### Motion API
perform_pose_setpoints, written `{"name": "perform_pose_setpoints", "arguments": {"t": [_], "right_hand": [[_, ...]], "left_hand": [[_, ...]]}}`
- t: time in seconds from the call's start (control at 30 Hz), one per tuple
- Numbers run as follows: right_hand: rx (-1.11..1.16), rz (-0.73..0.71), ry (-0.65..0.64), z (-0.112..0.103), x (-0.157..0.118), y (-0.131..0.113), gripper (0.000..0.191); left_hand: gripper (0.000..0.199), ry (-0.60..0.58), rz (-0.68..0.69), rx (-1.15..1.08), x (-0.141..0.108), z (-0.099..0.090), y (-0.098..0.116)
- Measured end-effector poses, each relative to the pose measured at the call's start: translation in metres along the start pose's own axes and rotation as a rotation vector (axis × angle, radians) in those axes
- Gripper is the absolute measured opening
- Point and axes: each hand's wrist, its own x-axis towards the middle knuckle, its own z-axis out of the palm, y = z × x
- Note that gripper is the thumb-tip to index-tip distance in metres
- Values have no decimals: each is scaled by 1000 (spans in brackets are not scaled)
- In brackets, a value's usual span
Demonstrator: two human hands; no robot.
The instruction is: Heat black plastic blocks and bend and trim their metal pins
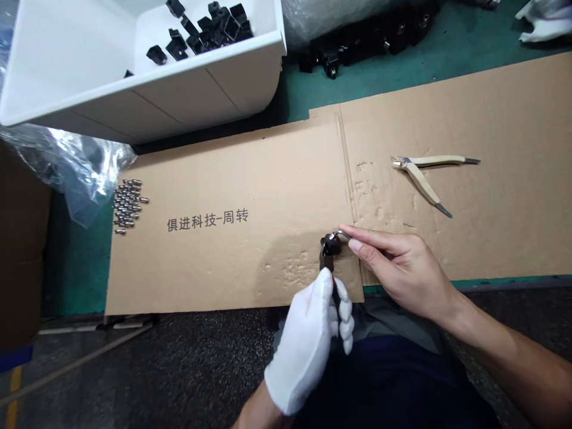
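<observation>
My left hand (pixel 304 339), in a white glove, is closed around a dark hand tool (pixel 328 261) with a speck of red near the thumb. At the tool's far end sits a small black part (pixel 331 245); whether the tool clamps it I cannot tell. My bare right hand (pixel 411 268) pinches a bent metal hex key (pixel 343 233) between thumb and fingertips. The key's short end meets the top of the black part, and its exact seat is too small to make out. Both hands are over the front edge of the cardboard sheet (pixel 268 179).
Cream-handled nippers (pixel 420 170) lie spread on the cardboard at right. Several small metal pins (pixel 129 202) are grouped at its left edge. A white bin (pixel 214 89) behind holds several black blocks (pixel 218 27). Black assemblies (pixel 370 42) and clear plastic (pixel 84 161) lie on the green surface.
</observation>
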Motion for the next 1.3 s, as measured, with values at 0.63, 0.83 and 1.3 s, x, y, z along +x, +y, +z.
{"name": "perform_pose_setpoints", "arguments": {"t": [0.63, 0.83, 1.3], "right_hand": [[-66, 152, 156, 23, -15, -3, 13], [-100, 126, 217, 30, -19, -7, 10], [-254, 10, 355, 43, -25, 1, 13]], "left_hand": [[48, 72, 10, -4, -3, 11, -1], [47, 83, 20, -10, -2, 13, -2], [48, 114, 31, -23, -2, 17, -4]]}}
